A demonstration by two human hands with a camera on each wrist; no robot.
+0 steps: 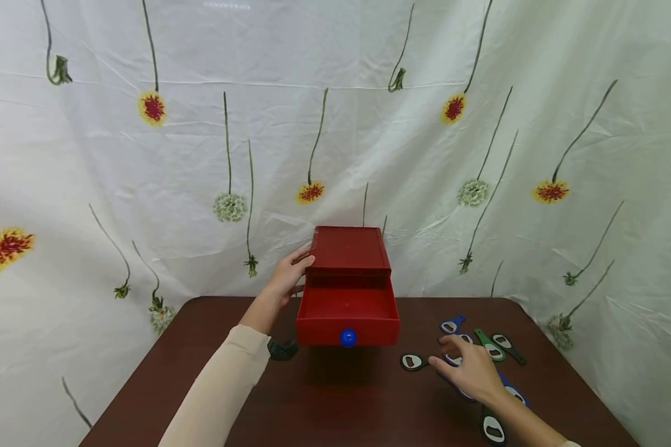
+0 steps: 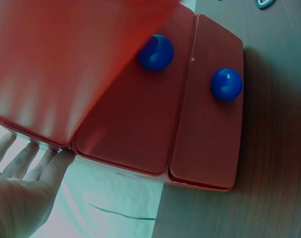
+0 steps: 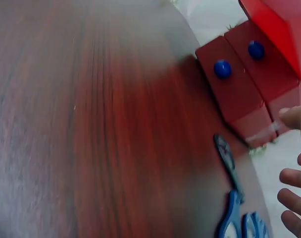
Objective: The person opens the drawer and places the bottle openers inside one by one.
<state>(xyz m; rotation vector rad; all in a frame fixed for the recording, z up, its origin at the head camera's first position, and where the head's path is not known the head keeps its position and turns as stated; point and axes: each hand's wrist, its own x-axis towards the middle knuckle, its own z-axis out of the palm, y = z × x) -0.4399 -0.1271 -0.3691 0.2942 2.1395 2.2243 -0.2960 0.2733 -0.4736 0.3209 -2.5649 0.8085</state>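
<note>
A red drawer unit (image 1: 349,248) stands on the table with its top drawer (image 1: 343,332) pulled out. That drawer has a blue knob (image 1: 348,338). In the left wrist view the two lower drawers, with blue knobs (image 2: 226,84), are pushed in. My left hand (image 1: 284,276) rests against the unit's left side, fingers extended. My right hand (image 1: 472,372) hovers over several bottle openers, fingers spread and slightly bent, holding nothing. Among them are a black bottle opener (image 1: 411,362), a green bottle opener (image 1: 492,349) and a blue bottle opener (image 1: 450,325). The hand partly hides some.
The dark brown table (image 1: 201,372) has rounded far corners. A white flower-printed cloth (image 1: 190,155) hangs behind it. Another black bottle opener (image 1: 492,428) lies near the right forearm. A small dark object (image 1: 282,351) shows beside the left wrist.
</note>
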